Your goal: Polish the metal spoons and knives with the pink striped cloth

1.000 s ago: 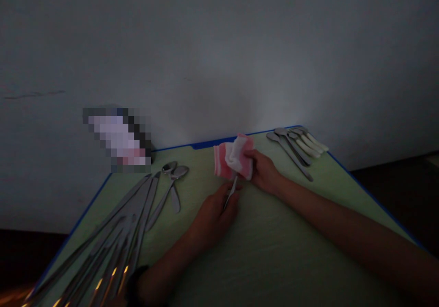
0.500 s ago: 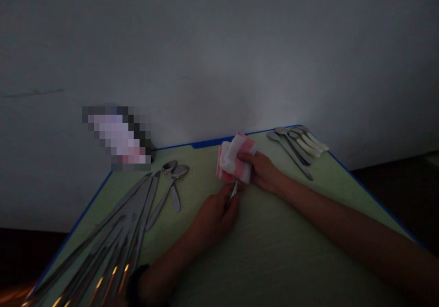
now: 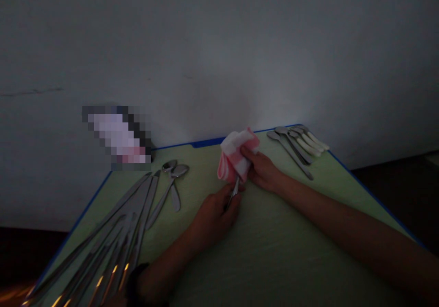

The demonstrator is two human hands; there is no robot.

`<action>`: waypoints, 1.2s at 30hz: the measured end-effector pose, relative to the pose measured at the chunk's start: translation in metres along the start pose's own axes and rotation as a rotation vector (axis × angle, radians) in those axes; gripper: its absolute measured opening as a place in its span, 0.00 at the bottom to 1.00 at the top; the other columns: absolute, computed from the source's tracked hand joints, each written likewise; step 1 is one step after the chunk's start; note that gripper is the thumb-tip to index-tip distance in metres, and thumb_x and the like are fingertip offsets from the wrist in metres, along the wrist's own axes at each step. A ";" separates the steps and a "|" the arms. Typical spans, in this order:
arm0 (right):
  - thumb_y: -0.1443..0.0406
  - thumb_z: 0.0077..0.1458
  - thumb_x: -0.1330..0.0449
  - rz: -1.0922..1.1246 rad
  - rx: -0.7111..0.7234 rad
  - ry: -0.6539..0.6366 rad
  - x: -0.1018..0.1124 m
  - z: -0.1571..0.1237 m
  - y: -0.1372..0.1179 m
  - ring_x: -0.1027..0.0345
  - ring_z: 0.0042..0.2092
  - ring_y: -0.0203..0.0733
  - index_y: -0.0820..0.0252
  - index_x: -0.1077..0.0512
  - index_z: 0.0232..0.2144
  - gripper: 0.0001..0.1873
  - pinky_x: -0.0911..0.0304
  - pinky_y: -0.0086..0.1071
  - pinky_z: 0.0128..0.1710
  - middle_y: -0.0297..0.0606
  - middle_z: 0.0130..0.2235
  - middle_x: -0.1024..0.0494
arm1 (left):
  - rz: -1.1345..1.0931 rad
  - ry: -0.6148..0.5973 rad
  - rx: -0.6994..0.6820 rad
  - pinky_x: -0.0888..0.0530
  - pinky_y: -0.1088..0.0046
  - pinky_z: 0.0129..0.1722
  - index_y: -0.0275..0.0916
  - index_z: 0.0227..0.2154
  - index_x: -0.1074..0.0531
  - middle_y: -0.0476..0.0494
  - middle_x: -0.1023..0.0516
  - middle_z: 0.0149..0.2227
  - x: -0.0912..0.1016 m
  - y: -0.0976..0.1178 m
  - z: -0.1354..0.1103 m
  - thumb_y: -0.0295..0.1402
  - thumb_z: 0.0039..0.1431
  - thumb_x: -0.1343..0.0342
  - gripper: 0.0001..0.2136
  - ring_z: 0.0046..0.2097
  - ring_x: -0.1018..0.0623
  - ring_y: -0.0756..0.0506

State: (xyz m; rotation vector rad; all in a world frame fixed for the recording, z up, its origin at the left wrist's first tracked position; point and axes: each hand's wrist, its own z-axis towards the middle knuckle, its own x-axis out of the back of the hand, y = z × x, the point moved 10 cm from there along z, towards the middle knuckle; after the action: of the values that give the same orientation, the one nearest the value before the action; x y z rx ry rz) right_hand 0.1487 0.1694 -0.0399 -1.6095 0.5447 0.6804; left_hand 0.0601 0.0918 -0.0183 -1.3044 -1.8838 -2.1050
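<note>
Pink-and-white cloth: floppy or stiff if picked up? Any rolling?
Probably floppy: the cloth creases into loose folds in the right hand. Likely light, as its folded edges look thin. Unlikely to roll, given its crumpled, uneven shape.

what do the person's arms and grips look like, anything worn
The left grip and right grip are ungloved. The right forearm shows no sleeve. The left forearm wears a dark band or cuff; the dim light hides which.

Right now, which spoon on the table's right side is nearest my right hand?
The leftmost spoon there; the other spoons lie beyond it from your right hand.
</note>
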 end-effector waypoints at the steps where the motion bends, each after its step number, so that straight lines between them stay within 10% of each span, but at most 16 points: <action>1: 0.63 0.44 0.37 -0.011 -0.005 -0.008 0.000 0.000 0.001 0.34 0.30 0.34 0.61 0.30 0.31 0.10 0.38 0.28 0.31 0.33 0.28 0.25 | -0.004 -0.003 -0.004 0.36 0.77 0.23 0.37 0.47 0.36 0.53 0.33 0.19 0.000 0.001 0.000 0.36 0.61 0.58 0.15 0.21 0.32 0.50; 36: 0.54 0.44 0.39 -0.156 0.042 0.002 0.001 0.000 -0.002 0.31 0.32 0.38 0.59 0.30 0.34 0.18 0.36 0.32 0.33 0.36 0.31 0.23 | 0.075 -0.064 -0.060 0.34 0.76 0.28 0.37 0.47 0.37 0.52 0.28 0.22 -0.007 0.006 -0.004 0.34 0.63 0.60 0.13 0.25 0.27 0.50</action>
State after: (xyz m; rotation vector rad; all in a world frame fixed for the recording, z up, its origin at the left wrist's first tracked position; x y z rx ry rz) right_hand 0.1507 0.1698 -0.0393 -1.5952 0.4269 0.5473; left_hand 0.0662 0.0836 -0.0175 -1.4477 -1.7767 -2.1236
